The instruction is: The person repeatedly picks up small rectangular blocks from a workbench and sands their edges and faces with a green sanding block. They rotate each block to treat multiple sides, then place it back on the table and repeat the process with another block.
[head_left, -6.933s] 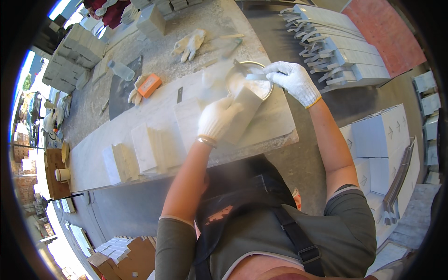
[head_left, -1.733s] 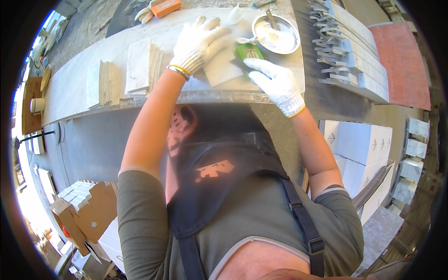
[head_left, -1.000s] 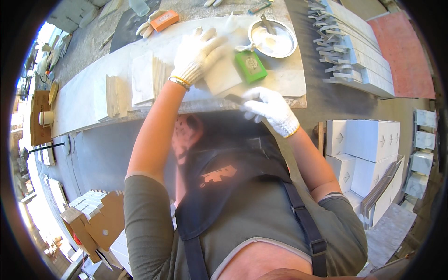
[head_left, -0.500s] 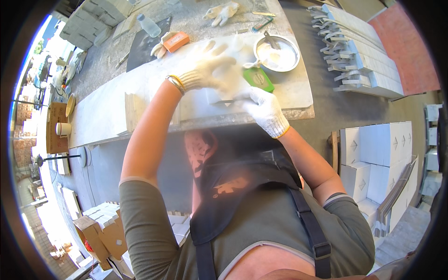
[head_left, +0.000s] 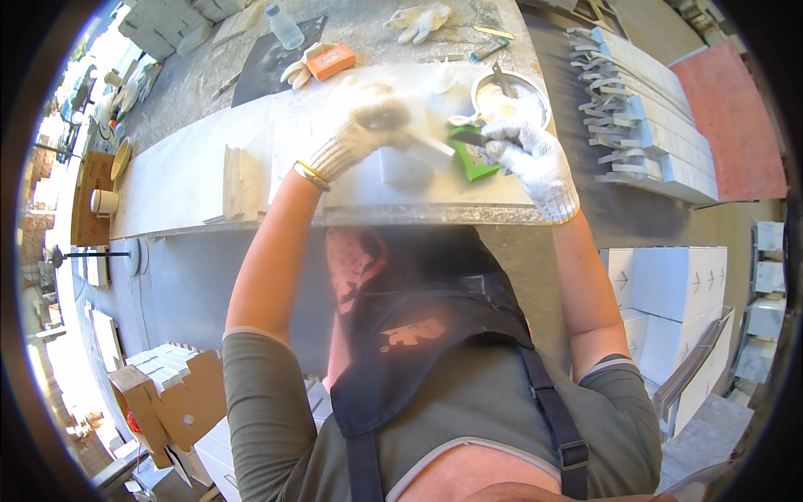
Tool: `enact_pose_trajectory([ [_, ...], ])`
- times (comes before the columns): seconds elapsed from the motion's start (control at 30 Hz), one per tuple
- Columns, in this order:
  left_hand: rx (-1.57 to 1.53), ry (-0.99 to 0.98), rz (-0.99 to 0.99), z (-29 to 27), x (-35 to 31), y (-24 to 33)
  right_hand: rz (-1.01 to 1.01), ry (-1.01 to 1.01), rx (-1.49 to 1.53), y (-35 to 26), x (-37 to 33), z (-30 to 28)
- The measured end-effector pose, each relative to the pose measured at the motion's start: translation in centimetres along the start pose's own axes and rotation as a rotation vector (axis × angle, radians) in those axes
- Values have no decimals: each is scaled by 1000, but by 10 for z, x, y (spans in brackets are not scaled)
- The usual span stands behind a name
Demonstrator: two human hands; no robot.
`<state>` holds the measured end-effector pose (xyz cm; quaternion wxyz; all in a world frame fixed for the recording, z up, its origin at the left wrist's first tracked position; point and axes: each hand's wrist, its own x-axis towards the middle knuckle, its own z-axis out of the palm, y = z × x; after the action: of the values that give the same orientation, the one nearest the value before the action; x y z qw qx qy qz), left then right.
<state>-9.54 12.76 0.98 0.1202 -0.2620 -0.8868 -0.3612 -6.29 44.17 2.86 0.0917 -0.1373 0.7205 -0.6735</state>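
Observation:
My left hand [head_left: 360, 125], in a white knit glove, is curled above the white work surface [head_left: 293, 197]. Glare and blur smear its fingers. Projecting from it to the right is a pale, flat-edged piece [head_left: 431, 148], with a dark patch beside the palm. My right hand [head_left: 531, 167], gloved too, grips a dark flat-bladed tool [head_left: 468, 138] whose blade points left over the green box [head_left: 475, 163]. Just beyond this hand stands a round metal bowl [head_left: 544, 99] of white material, with another dark tool [head_left: 502, 79] leaning in it.
Farther back on the table lie an orange box [head_left: 331, 61], a clear bottle [head_left: 284, 27], a loose glove [head_left: 418, 21] and a green-handled tool [head_left: 489, 48]. Thin flat pieces [head_left: 234, 180] stand at left. White slabs [head_left: 652, 109] line the right, with white cartons [head_left: 669, 280] nearer me.
My right hand has moved right from the middle of the work surface, and a dark blade now shows in it. My left hand has curled its spread fingers.

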Motion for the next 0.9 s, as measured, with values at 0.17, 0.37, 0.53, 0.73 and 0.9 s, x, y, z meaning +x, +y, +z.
enact_pose_trajectory([
  [0.17,16,-28,-32,0,1,5,-195,-226,-298,-12,43,2],
  [0.37,28,-34,13,0,1,-1,-269,-424,-447,-21,71,28],
  [0.53,4,-31,85,-1,6,1,-321,-434,-533,-23,66,22],
  [0.73,-21,-35,108,-4,8,4,-303,-397,-600,-21,61,11],
  [0.9,38,11,121,-3,7,4,-409,-407,-600,-18,74,26],
])
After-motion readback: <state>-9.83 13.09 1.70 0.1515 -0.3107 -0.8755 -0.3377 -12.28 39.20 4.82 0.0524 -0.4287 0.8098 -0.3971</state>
